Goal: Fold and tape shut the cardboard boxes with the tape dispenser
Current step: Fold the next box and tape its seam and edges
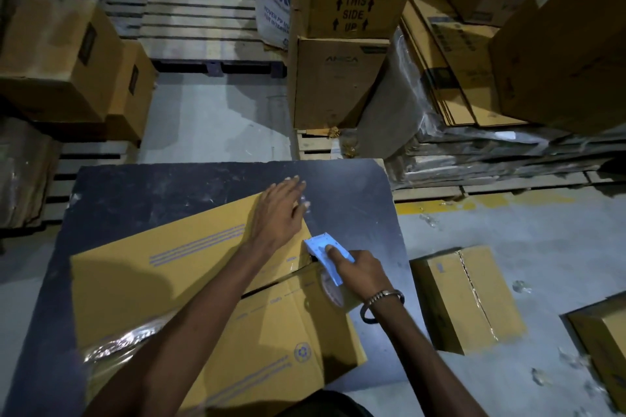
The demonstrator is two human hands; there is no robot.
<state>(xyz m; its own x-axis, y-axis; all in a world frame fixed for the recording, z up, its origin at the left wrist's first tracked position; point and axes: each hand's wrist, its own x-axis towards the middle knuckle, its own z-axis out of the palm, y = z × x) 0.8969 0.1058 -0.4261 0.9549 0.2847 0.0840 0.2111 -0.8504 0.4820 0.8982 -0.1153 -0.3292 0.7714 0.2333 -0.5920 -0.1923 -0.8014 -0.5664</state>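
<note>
Cardboard box [189, 284] lies on the dark bench [142, 200], flaps folded w/ a gap btwn them. Left hand [279, 213] presses flat on the far flap, grip released, fingers straight. Right hand [362, 272] has its grip clenched round the blue tape dispenser [321, 247] at the box's right edge; taped box [467, 298] on floor to the right.

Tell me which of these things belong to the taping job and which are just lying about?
In use: box on the table, tape dispenser, left hand, right hand.
Lying about: taped box on the floor, stacked boxes, pallet, white sack.
</note>
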